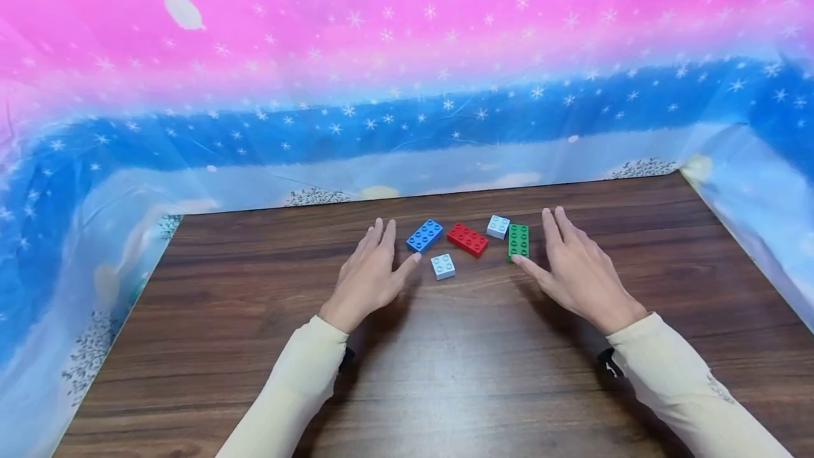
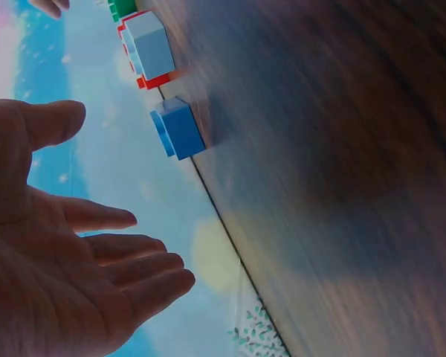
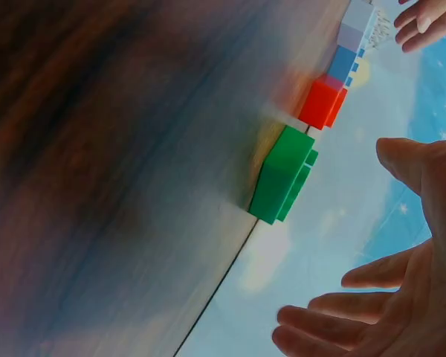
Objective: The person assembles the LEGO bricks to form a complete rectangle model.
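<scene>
Several toy building bricks lie apart on the wooden table, between two hands. The left hand (image 1: 369, 271), fingers extended and holding nothing, hovers left of the blue brick (image 1: 425, 235). Its thumb tip overlaps that brick's near corner in the head view. A white brick (image 1: 443, 266) lies nearer the person, and a red brick (image 1: 467, 239) sits in the middle. Behind, a second white brick (image 1: 498, 226) stands close to the green brick (image 1: 518, 242). Right of the green one is the right hand (image 1: 581, 271), also empty with straight fingers, its thumb overlapping the brick's near end.
The brown wooden table (image 1: 439, 373) reaches to a patterned cloth (image 1: 407, 90) hanging behind it in pink, blue and white. More of the cloth falls along the left and right sides. Dark bands show at both wrists below the cream sleeves (image 1: 299, 373).
</scene>
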A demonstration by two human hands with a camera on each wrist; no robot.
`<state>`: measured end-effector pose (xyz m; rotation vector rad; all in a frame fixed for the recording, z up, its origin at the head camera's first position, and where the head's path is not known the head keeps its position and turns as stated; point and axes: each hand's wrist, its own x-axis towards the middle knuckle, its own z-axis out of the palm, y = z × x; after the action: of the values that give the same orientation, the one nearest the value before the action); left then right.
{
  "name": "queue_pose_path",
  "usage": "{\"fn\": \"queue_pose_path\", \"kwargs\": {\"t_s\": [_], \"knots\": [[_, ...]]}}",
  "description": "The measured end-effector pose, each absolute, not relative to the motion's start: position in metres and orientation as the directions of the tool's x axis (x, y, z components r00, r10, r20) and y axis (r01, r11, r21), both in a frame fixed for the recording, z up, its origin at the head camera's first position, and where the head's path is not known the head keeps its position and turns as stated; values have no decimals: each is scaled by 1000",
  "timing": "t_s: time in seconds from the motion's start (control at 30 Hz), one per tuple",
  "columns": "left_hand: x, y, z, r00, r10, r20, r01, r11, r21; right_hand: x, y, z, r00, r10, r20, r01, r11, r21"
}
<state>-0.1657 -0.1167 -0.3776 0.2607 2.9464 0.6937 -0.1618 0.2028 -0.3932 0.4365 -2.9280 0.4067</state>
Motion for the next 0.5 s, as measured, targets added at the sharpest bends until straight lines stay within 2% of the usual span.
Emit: {"fn": "queue_pose_path", "kwargs": {"t_s": [0.5], "knots": [[-192, -105, -379, -984, 158, -76, 94, 841, 533, -180, 188, -397, -971, -216, 99, -237, 917, -320]]}}
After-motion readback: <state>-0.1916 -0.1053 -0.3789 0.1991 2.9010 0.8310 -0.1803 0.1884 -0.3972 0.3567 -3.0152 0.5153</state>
